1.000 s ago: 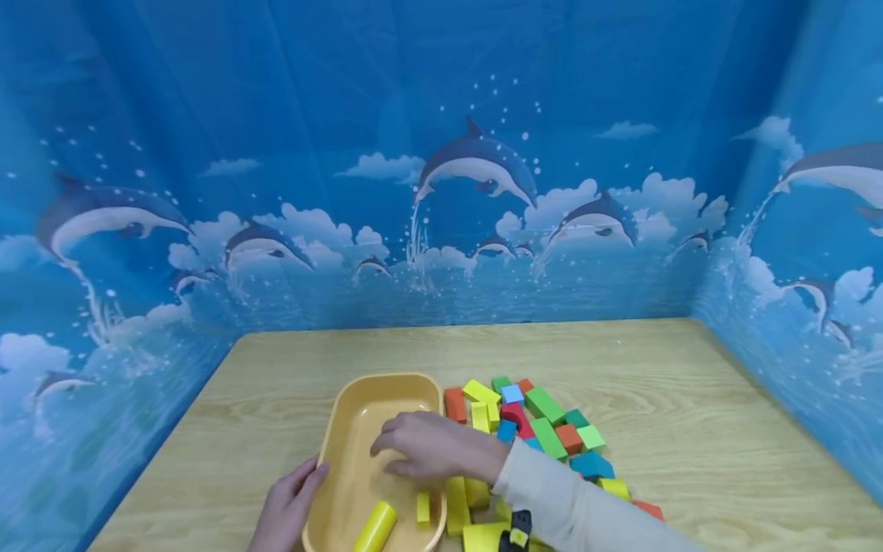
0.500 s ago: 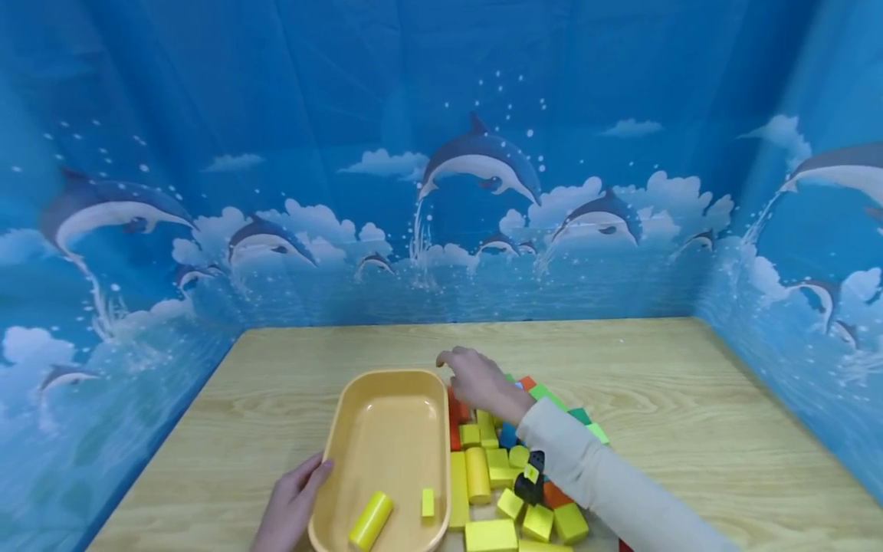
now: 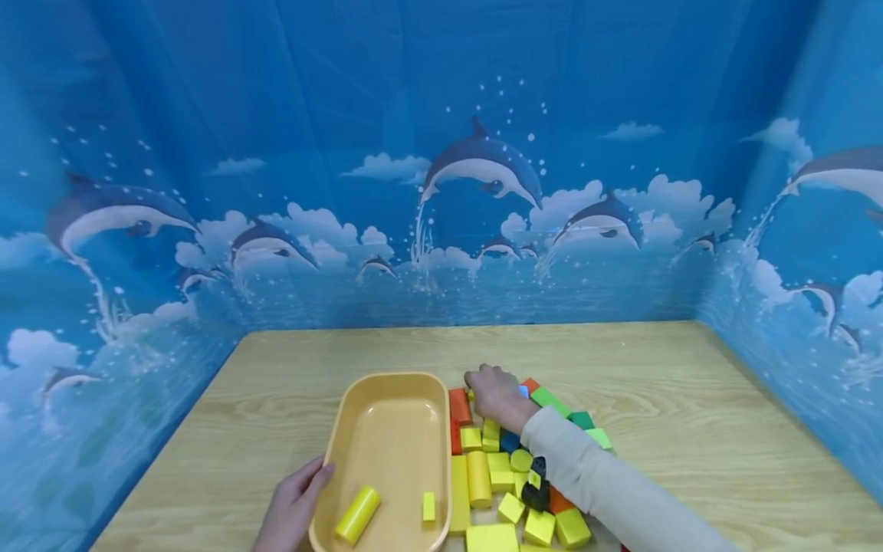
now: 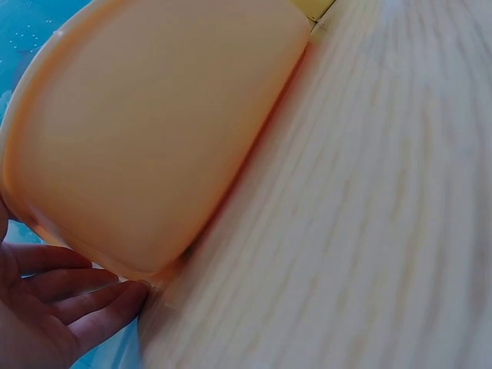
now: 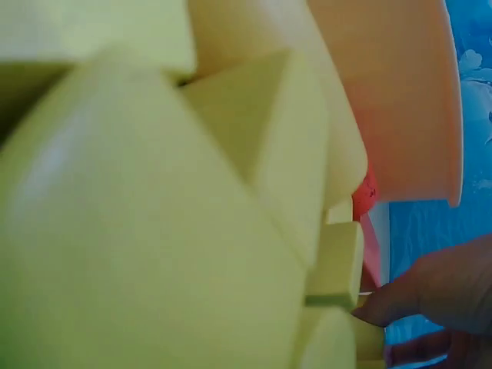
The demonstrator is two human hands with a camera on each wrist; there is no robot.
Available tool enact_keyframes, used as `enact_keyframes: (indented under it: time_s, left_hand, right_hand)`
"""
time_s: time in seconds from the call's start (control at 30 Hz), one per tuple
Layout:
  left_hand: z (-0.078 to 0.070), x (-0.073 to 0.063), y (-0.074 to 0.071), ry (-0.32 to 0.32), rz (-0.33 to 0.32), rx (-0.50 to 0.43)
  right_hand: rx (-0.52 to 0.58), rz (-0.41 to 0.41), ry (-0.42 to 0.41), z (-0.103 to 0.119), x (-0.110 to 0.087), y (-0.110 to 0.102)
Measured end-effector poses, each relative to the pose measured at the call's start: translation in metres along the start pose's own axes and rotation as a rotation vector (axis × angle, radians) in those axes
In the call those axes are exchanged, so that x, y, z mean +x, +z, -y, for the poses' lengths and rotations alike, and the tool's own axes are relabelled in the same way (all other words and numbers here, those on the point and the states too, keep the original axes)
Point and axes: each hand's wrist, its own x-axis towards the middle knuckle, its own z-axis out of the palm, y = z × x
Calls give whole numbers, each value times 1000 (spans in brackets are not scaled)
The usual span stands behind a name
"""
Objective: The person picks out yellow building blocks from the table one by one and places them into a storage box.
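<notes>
**Two yellow pieces inside, a crowd of blocks outside**

The tan, plastic-looking oblong tray [image 3: 396, 437] sits on the pale wood-grained table [image 3: 200, 452] with two pieces in it: a glossy yellow cylinder [image 3: 358, 515], lying tilted toward the near left, and a small yellow rectangular block [image 3: 429, 507] near the right wall. Most of its floor is bare.

The larger share lies outside, packed along the tray's right side. Yellow pieces dominate, among them a larger yellow cylinder [image 3: 479, 479], with an orange-red rectangular block [image 3: 460, 406] against the tray's far right side and a long green block [image 3: 550, 401] farther out. If pieces are being gathered into the tray, I judge the work barely begun; if they are being taken out, it is nearly over.

The left hand [image 3: 293, 506] pinches the tray's left rim, thumb over the edge and fingers against the outer wall. The right hand [image 3: 500, 399] is at the far end of the pile, fingers bent, thumb at or just beside a partly hidden yellow block [image 5: 369, 334]; whether it grips that block I cannot tell.
</notes>
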Motion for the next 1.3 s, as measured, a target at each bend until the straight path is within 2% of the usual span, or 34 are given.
enact_keyframes:
  time_s: [0.3, 0.47, 0.6, 0.73, 0.83, 0.9, 1.1, 1.17, 1.3]
  left_hand:
    - [-2, -2, 1, 25, -7, 40]
    - [-3, -2, 0, 12, -3, 49]
    - [-4, -1, 1, 4, -1, 62]
    - [-3, 0, 1, -3, 1, 63]
    - [-2, 0, 1, -10, 4, 52]
    - [-2, -1, 1, -17, 7, 44]
    - [-4, 0, 2, -41, 7, 20]
    - [-4, 0, 2, -37, 7, 8]
    - [-2, -1, 1, -14, 9, -21]
  right_hand:
    - [35, -82, -69, -8, 0, -3]
    - [39, -191, -117, -5, 2, -12]
    - [84, -293, -187, 10, -1, -27]
    - [98, -338, -337, 35, -12, -36]
    - [59, -305, -436, 57, -23, -33]
    - [43, -247, -479, 71, -31, -28]
    - [-25, -72, -554, 100, -50, -11]
    - [-61, -42, -585, 107, -57, -6]
    - [-125, -31, -654, 117, -69, 5]
